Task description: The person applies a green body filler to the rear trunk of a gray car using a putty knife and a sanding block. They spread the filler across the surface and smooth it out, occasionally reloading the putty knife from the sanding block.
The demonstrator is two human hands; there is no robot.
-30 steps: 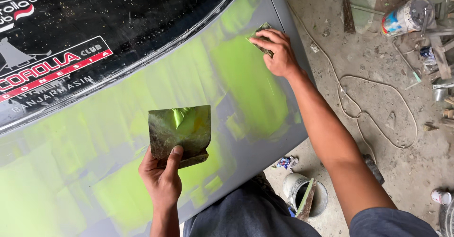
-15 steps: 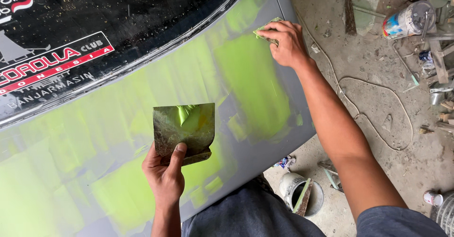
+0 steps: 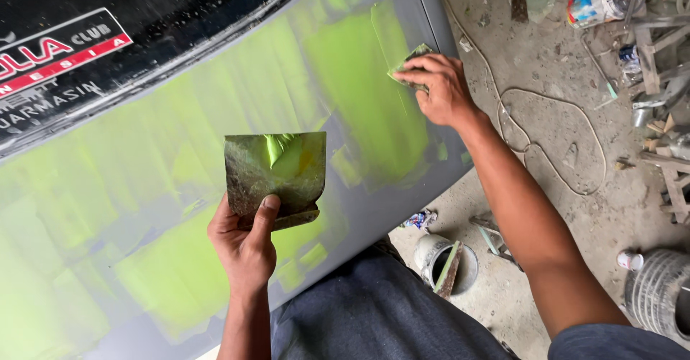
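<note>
Both hands grip tools: left hand (image 3: 244, 248) a filler board (image 3: 277, 173), right hand (image 3: 438, 90) a spreader (image 3: 408, 60)

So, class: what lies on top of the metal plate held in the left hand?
On the metal plate sits a smear of yellow-green filler near its top edge. The left hand grips the bottom, its thumb covering part of the face; the plate's underside is hidden.

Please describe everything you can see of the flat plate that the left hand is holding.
The flat plate is a thin, roughly square sheet, apparently metal, dull and smeared grey-green. A dab of bright yellow-green putty sits near its top edge. The left hand holds it by the lower edge, thumb pressed on its face, above the grey car panel, its face tilted toward the camera. The right hand does not touch it.
</note>
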